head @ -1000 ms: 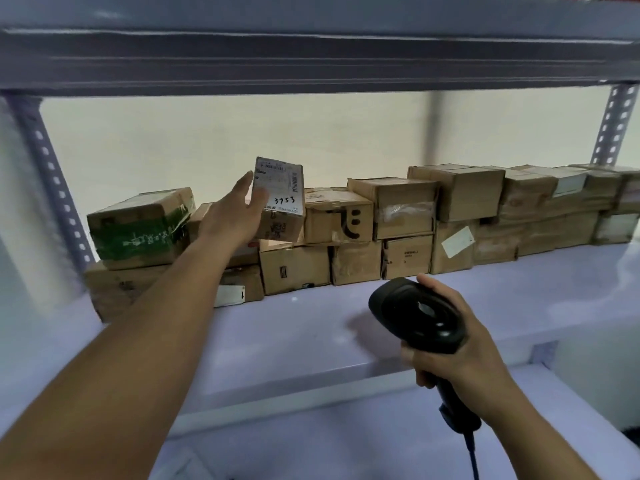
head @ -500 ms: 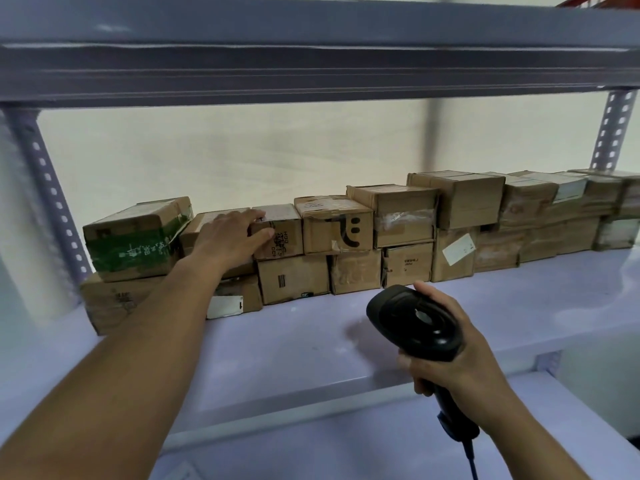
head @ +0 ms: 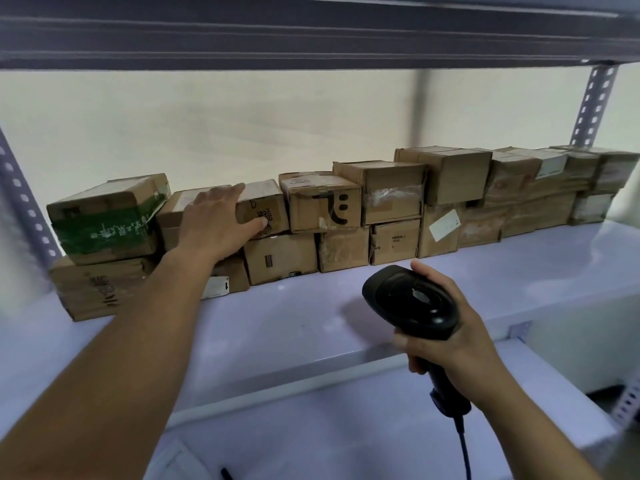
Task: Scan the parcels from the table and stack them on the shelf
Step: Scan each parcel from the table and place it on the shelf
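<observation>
A small brown parcel (head: 268, 209) sits in the top row of cartons on the shelf board (head: 311, 323), between a flat carton and a box with a drawn smiley (head: 322, 206). My left hand (head: 214, 226) lies against the parcel's left end, with straight fingers over its top and the thumb on its front face. My right hand (head: 450, 344) grips the handle of a black barcode scanner (head: 412, 299) in front of the shelf, its head pointing at the cartons.
Two rows of brown cartons run along the back of the shelf, from a green-taped box (head: 104, 220) at the left to the perforated upright (head: 592, 105) at the right. A grey beam (head: 311, 36) hangs overhead. The scanner cable (head: 464, 452) drops over the pale lower surface (head: 346, 427).
A second ago my left hand held the small parcel up, label towards me. It has since laid the parcel into the top row and now rests against it. The scanner barely moved.
</observation>
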The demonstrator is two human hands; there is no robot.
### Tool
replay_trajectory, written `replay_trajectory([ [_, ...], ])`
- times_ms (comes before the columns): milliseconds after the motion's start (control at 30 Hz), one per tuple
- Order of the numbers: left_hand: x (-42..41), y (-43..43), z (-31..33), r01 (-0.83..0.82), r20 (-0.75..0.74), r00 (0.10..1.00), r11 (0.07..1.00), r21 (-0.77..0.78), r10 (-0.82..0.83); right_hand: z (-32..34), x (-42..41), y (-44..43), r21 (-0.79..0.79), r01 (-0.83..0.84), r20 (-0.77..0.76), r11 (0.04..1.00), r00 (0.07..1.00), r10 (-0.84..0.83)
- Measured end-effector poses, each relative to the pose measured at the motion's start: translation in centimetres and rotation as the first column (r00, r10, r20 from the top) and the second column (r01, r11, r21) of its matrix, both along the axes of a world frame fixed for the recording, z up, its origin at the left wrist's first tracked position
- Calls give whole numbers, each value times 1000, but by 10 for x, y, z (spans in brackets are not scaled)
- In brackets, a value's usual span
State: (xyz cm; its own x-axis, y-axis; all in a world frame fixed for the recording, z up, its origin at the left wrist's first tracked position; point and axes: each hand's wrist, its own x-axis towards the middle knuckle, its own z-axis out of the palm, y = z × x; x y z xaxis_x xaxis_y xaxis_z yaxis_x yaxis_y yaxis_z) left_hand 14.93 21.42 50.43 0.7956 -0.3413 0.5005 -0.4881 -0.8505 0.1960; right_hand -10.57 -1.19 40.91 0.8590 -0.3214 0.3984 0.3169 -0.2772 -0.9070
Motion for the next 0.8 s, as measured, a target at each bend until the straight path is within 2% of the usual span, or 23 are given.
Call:
replay_trajectory([
  [167,-33,-24,-7,149,212,971,974,-172,-111,-1,-23,-5,14,59,-18,998,998,-59],
  [300,-86,-57,-26,327,261,930,909,-259,-260,-6,-57,-19,49,90,-10,995,996,-90],
  [467,-176,-117,-84,481,181,876,787,-386,-447,-13,-117,-47,89,175,14,981,984,-177],
  [600,-261,-173,-135,447,-20,848,736,-508,-529,-29,-181,-73,148,248,15,957,967,-252],
  [667,-300,-200,-155,447,-93,822,739,-504,-561,-37,-215,-85,175,302,-6,937,952,-306],
  [800,-361,-250,-175,542,-122,771,744,-391,-625,-45,-286,-109,197,399,-14,895,914,-404],
])
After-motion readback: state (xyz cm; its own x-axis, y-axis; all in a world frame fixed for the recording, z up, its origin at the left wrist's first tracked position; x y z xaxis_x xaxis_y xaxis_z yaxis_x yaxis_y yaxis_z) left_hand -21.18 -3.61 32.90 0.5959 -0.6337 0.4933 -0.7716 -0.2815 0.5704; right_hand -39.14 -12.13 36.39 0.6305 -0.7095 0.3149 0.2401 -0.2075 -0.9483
